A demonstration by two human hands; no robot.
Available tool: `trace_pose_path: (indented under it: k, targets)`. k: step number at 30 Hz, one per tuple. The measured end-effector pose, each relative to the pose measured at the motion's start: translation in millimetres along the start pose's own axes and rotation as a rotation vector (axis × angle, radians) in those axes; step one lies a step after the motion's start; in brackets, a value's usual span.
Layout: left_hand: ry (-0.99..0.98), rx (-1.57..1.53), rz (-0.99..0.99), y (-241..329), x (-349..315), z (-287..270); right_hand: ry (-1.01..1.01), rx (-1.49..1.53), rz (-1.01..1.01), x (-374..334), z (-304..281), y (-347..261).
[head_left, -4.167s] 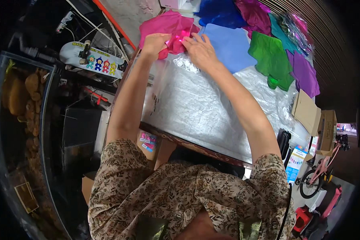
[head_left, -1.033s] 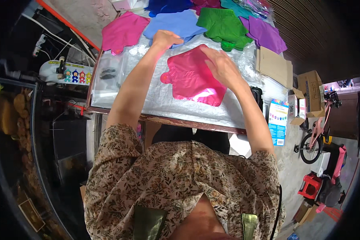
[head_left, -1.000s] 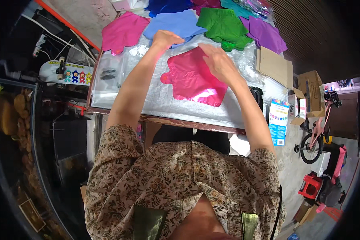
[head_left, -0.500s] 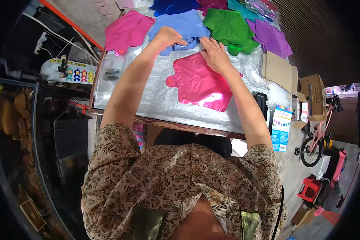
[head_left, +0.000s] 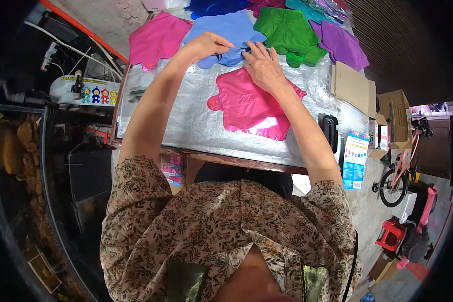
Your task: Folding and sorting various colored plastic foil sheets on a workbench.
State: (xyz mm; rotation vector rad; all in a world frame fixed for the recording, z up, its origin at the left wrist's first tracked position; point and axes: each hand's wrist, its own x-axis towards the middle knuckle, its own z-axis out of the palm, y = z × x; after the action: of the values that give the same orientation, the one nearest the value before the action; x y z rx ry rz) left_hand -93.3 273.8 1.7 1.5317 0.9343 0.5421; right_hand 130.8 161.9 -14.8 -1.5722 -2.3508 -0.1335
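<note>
A flat light-blue piece [head_left: 221, 27] with a lobed outline, thin and pliable, lies on the table in front of both hands. Over its lower part, my left hand [head_left: 206, 46] is closed, thumb and fingertips pinched together; what they hold, if anything, is too small to make out. My right hand [head_left: 264, 68] rests with fingers spread at the blue piece's lower right edge, its palm partly above a shiny pink piece [head_left: 251, 108]. That pink piece lies nearest me, with a small rounded tab on its left side.
Similar flat pieces lie around: magenta [head_left: 158, 40] at left, green [head_left: 287, 35] and purple [head_left: 342, 45] at right. Brown cardboard sheets [head_left: 352, 88], a black object [head_left: 330, 132] and a blue-and-white printed package [head_left: 355, 161] are at the table's right side.
My left hand has risen slightly off the blue piece's fold. My right hand has slid a little left and toward me. The bunched lower part of the blue piece now looks flatter.
</note>
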Motion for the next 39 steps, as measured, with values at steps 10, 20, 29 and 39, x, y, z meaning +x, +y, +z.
trace_pose_path:
  k: [10,20,29,39]
  targets:
    - [0.128,0.396,0.088,4.2,1.7,19.2,0.070,0.139,-0.042,0.8,-3.7,1.1]
    - [0.142,0.024,0.077,21.3,-6.4,7.8,0.045,-0.076,-0.144,8.2,-27.2,-21.0]
    - [0.379,0.281,0.246,27.8,-1.7,6.4,0.177,-0.028,-0.212,44.6,-1.1,-24.2]
    - [1.108,0.383,0.526,158.9,-65.8,-117.0,-0.007,0.167,-0.002,77.8,37.1,-19.4]
